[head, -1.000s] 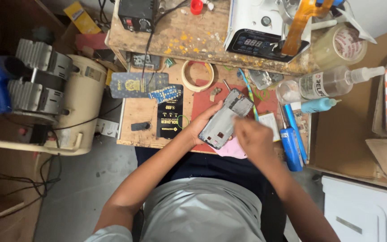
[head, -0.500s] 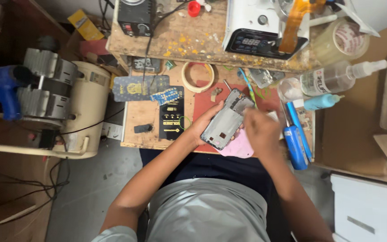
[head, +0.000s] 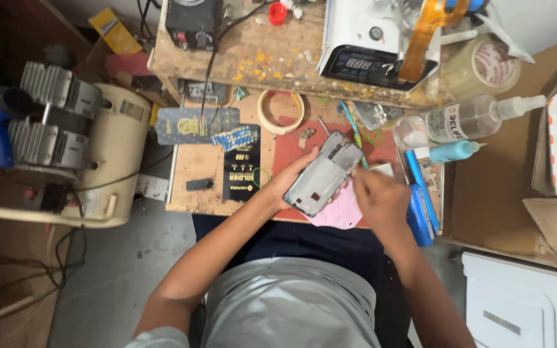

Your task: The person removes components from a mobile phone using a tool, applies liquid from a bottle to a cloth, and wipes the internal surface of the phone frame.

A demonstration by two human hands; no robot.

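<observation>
With my left hand (head: 289,183) cupped under the grey metal phone frame (head: 322,174), tilted over the red mat (head: 291,148), and my right hand (head: 378,198) pinched shut at its right edge, I fear a slip dropping it.

A grey, dark-patched rectangular phone frame (head: 322,174) lies over a pale pink cloth (head: 343,211) on a red mat (head: 291,145). Nearby sit a cream tape ring (head: 280,111), a bright blue oblong case (head: 418,216) and a turquoise-capped small bottle (head: 454,151).
</observation>
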